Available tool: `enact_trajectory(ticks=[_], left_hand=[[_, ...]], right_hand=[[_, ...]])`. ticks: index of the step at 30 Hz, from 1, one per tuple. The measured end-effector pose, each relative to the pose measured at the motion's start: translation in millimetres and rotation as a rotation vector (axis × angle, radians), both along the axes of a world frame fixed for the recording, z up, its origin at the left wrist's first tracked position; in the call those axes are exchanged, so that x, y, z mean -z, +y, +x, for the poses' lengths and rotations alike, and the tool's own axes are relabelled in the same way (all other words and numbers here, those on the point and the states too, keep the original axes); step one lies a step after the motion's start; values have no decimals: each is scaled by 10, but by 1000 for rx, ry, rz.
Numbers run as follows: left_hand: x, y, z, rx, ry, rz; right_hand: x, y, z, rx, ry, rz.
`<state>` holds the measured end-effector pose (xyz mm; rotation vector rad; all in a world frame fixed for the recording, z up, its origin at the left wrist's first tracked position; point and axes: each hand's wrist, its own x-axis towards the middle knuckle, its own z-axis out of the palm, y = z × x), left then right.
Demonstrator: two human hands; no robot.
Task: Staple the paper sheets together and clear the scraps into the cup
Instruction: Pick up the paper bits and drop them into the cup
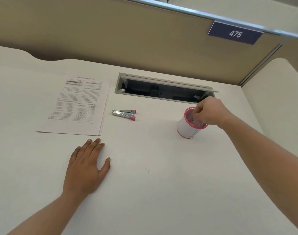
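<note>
Apparently right hand fingertips (bunched) hide inside cup.

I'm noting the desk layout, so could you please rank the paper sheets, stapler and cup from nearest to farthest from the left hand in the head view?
From the left hand, flat on the desk:
1. Paper sheets, just beyond the fingertips, slightly left.
2. Stapler, farther back, to the right.
3. Cup, far right, under the right hand.

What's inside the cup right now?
The cup shows only its pink mesh inner wall. The right hand hovers over the rim with pinched fingertips dipping in, covering part of the opening. The bottom and any scraps are hidden.
</note>
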<state>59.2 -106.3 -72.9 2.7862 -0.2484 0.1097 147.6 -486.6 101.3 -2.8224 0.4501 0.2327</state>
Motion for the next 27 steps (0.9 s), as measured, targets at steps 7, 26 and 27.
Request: enact_trajectory(ticks=[7, 26, 27], left_hand=[[0, 1, 8, 1, 0, -2], [-22, 1, -4, -3, 8, 5], [-22, 2, -5, -4, 9, 5]], right_hand=[[22, -62, 86, -82, 10, -113], [731, 1104, -971, -401, 170, 276], [829, 1146, -1027, -418, 168, 243]])
